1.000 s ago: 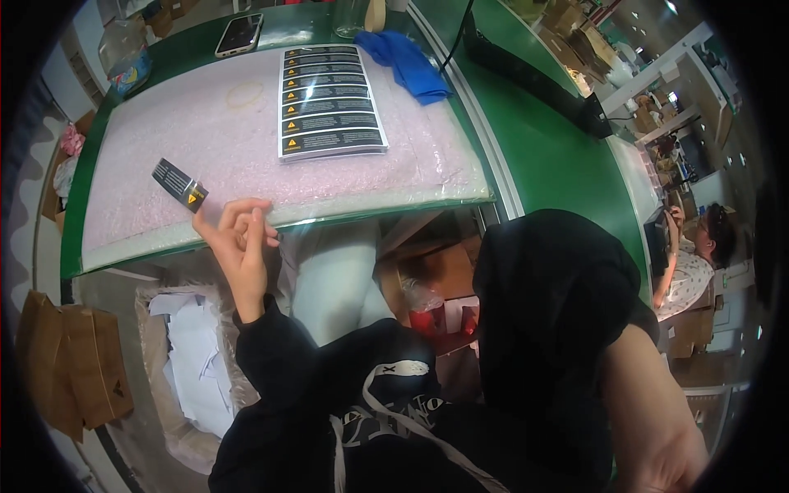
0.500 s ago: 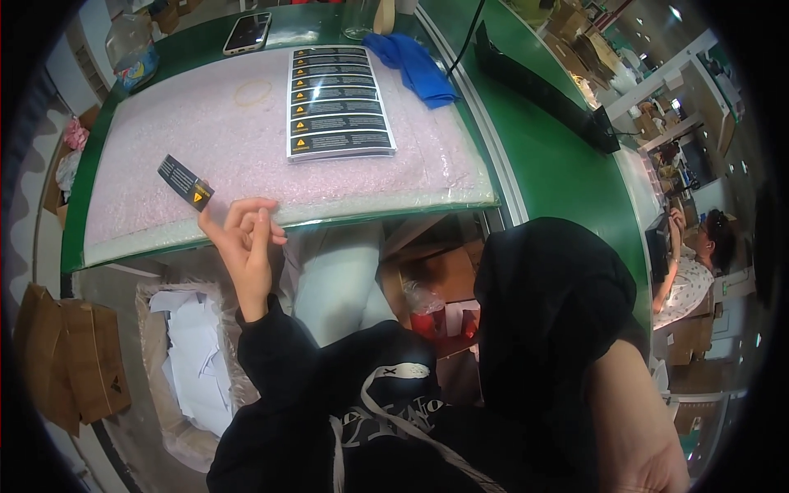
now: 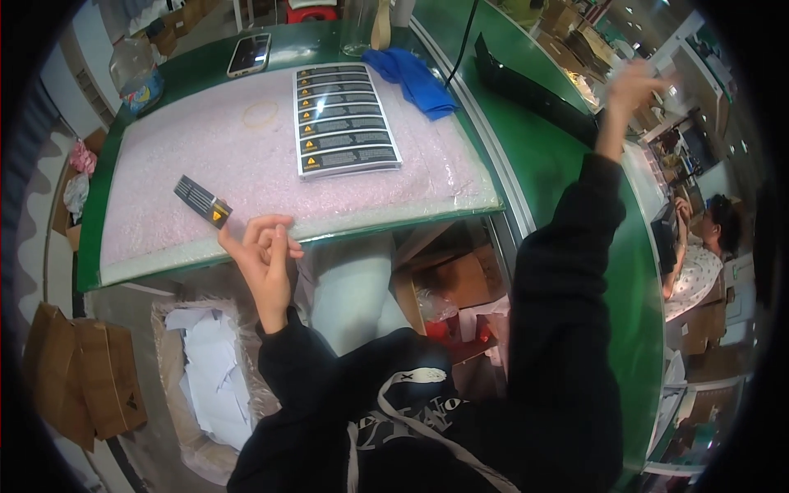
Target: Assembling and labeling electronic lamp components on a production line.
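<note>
A small black label [image 3: 203,201] with a yellow warning triangle rests at the tip of the index finger of my left hand [image 3: 267,255], apparently stuck to it. The other fingers of that hand are curled loosely, just off the near edge of the padded mat [image 3: 164,197]. Beyond it, on the mat, lies a stack of label sheets [image 3: 349,123] with rows of similar black labels. My right hand [image 3: 629,90] is stretched far out over the right side of the green bench; motion smears its fingers, and whether it holds anything cannot be made out.
A blue cloth [image 3: 415,82], a phone [image 3: 249,54] and a plastic bottle [image 3: 136,74] stand or lie around the mat. A long black bar [image 3: 534,99] lies on the green belt [image 3: 567,177]. Below left is a lined box of white paper [image 3: 209,374]. Another person [image 3: 699,255] sits at right.
My right arm has swung from low beside my body up and out to the far right. My left hand keeps the label at its fingertip; the whole view has shifted slightly.
</note>
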`<move>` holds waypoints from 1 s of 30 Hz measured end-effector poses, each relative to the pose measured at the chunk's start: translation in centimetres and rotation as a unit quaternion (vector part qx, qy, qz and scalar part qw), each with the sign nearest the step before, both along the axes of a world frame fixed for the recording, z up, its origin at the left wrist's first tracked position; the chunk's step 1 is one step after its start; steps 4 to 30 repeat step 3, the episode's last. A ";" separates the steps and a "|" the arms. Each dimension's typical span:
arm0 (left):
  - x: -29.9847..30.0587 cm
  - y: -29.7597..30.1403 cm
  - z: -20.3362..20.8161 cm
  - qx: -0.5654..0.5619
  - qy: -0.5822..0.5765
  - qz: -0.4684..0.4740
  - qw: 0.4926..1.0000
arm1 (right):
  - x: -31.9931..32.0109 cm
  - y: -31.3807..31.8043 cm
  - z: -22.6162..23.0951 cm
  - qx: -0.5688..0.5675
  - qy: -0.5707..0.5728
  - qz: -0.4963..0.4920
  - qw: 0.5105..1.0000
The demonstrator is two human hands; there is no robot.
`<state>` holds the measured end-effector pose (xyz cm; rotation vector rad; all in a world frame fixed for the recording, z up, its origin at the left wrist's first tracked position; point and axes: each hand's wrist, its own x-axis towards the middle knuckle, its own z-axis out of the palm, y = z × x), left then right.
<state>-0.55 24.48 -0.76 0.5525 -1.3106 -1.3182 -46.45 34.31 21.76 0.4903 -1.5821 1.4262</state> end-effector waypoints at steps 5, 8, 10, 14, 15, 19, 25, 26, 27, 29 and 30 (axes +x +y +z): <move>0.7 -0.1 -0.7 -0.003 0.006 0.003 1.000 | -6.7 -1.4 -5.5 0.203 -0.128 -0.011 0.971; 0.7 -0.1 -0.7 -0.003 0.006 0.003 1.000 | -6.7 -1.4 -5.5 0.203 -0.128 -0.011 0.971; 0.7 -0.1 -0.7 -0.003 0.006 0.003 1.000 | -6.7 -1.4 -5.5 0.203 -0.128 -0.011 0.971; 0.7 -0.1 -0.7 -0.003 0.006 0.003 1.000 | -6.7 -1.4 -5.5 0.203 -0.128 -0.011 0.971; 0.7 -0.1 -0.7 -0.003 0.006 0.003 1.000 | -6.7 -1.4 -5.5 0.203 -0.128 -0.011 0.971; 0.7 -0.1 -0.7 -0.003 0.006 0.003 1.000 | -6.7 -1.4 -5.5 0.203 -0.128 -0.011 0.971; 0.7 -0.1 -0.7 -0.003 0.006 0.003 1.000 | -6.7 -1.4 -5.5 0.203 -0.128 -0.011 0.971; 0.7 -0.1 -0.7 -0.003 0.006 0.003 1.000 | -6.7 -1.4 -5.5 0.203 -0.128 -0.011 0.971; 0.7 -0.1 -0.7 -0.003 0.006 0.003 1.000 | -6.7 -1.4 -5.5 0.203 -0.128 -0.011 0.971; 0.7 -0.1 -0.7 -0.003 0.006 0.003 1.000 | -6.7 -1.4 -5.5 0.203 -0.128 -0.011 0.971; 0.7 -0.1 -0.7 -0.003 0.006 0.003 1.000 | -6.7 -1.4 -5.5 0.203 -0.128 -0.011 0.971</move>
